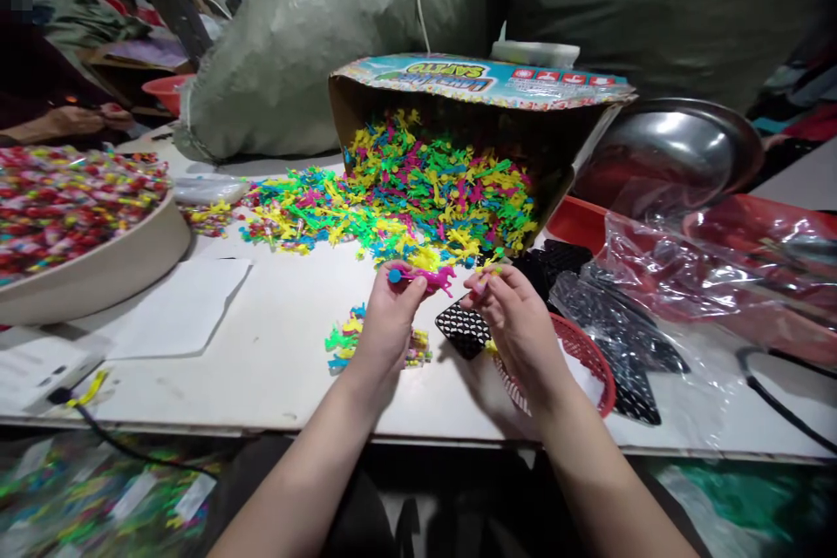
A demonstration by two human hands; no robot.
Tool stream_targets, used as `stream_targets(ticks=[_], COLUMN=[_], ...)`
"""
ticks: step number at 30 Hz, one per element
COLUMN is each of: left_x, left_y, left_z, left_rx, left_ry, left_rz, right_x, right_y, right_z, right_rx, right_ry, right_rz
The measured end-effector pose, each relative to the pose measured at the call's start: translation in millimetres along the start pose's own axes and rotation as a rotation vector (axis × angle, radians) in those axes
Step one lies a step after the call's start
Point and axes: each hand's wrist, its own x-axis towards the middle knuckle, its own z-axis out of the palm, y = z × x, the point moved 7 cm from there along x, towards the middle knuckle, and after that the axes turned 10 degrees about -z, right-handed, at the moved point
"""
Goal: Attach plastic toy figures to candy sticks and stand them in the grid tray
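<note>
Left hand [385, 314]'s pinching the pink horse [435, 280] mid-frame, right hand [523, 318]'s got a small pink bit [482, 284] just beside it. I'd pinch lightly, thin legs probably bend easily.

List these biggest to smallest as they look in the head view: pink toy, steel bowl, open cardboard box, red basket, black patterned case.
1. Open cardboard box
2. Steel bowl
3. Red basket, partly hidden
4. Black patterned case
5. Pink toy
</note>
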Motion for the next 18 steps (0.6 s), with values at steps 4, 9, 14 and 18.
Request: stream_targets(ticks=[4,9,14,18], left_x=[-2.1,-1.4,1.4,-2.2], left_y=[-5.6,-0.6,2.3,4.1], left_z=[4.1,5.0,2.1,1.6], left_rx=[0.035,0.175,0.231,0.385], left_ry=[-0.038,-0.055,-0.056,-0.04], left_rz=[-0.022,0.048,0.046,0.04], right_x=[0.0,-0.8,-0.4,0.0], right_y=[-2.9,-6.5,-7.1,-10.9], right_z=[2.0,-0.4,-4.3,-3.4], right_rx=[0.043,0.029,0.08,0.116], right_ry=[0.017,0.058,0.089,0.085], right_rz=[0.009,-0.021,-0.025,-0.044])
